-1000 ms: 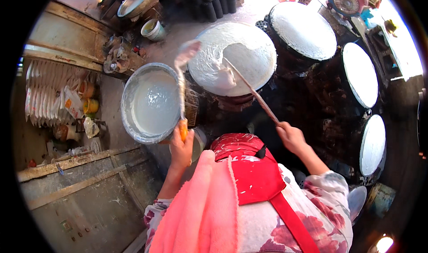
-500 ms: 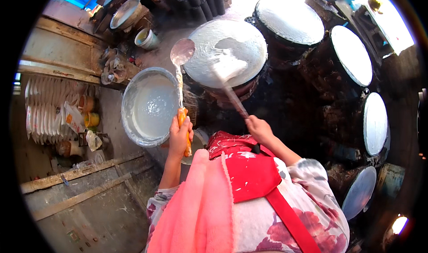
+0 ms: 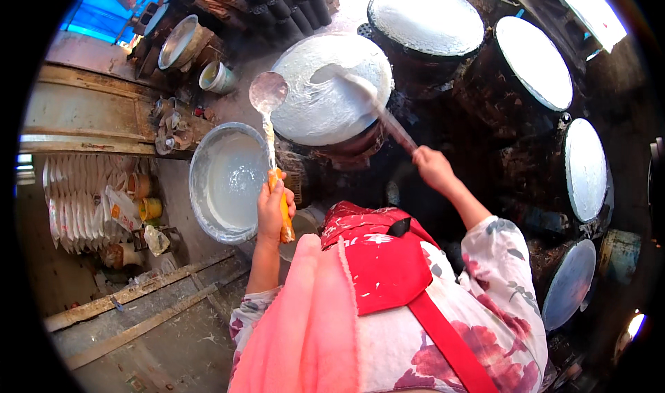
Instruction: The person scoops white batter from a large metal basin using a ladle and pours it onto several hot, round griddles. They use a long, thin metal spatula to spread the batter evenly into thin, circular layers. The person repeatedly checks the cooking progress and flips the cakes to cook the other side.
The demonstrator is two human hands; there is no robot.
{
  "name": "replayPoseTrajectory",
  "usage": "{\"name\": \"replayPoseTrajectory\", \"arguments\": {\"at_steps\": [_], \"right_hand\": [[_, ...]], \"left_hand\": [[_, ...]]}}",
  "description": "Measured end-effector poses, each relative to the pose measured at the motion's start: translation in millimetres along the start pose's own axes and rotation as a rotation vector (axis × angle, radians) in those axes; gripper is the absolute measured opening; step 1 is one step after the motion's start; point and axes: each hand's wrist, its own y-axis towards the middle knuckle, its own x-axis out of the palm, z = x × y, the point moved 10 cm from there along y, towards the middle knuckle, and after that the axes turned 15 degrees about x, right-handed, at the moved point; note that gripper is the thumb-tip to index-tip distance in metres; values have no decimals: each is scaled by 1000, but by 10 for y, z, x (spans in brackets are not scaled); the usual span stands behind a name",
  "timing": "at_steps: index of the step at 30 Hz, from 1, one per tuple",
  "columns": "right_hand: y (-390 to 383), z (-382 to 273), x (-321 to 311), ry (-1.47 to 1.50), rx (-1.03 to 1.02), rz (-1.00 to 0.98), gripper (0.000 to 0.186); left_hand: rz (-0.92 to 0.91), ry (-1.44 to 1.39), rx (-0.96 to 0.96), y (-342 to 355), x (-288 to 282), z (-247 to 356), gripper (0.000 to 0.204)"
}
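1. Far left I see a stack of white plates [image 3: 73, 202] with small pots [image 3: 142, 195] beside it, and wooden rails [image 3: 138, 303] below. None of this is in play.

2. Next to the right sits the basin [image 3: 228, 182], a metal bowl holding pale batter, just left of the nearest griddle.

3. The left hand [image 3: 273, 209] is closed in a full fist around the orange handle of the ladle [image 3: 269, 95]. The bowl of the ladle is raised above the far rim of the basin, close to the griddle's left edge. I judge it should be kept level and over the basin so drips fall back in.

4. The nearest griddle [image 3: 305, 109] carries a white layer of batter over most of its round top, with steam rising.

5. The right hand [image 3: 433, 168] is wrapped tight around the near end of the spreader [image 3: 377, 109], whose far end rests on the batter near the griddle's middle. Motion blur hides the tip.

6. In my judgement, spreading calls for light, even pressure in widening circles, reaching the rim before the layer sets, with no second pass over thin spots.

7. To the right stand more round griddles [image 3: 533, 60], each coated white, curving towards the near right. A red strap [image 3: 388, 261] lies across the person's front.
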Motion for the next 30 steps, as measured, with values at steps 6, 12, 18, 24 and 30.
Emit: {"name": "replayPoseTrajectory", "arguments": {"at_steps": [6, 12, 18, 24, 30], "right_hand": [[-255, -381, 219, -388, -205, -263, 30], [633, -252, -318, -115, 14, -51, 35], [531, -238, -250, -292, -181, -170, 33], [1617, -703, -507, -266, -202, 30, 37], [1901, -1436, -259, -475, -294, 98, 20]], "left_hand": [[24, 27, -21, 25, 100, -7, 31], [47, 12, -78, 29, 211, -31, 33], [101, 48, -119, -81, 201, -56, 34], [142, 18, -146, -164, 282, -53, 34], [156, -23, -182, -119, 356, -87, 30]]}}
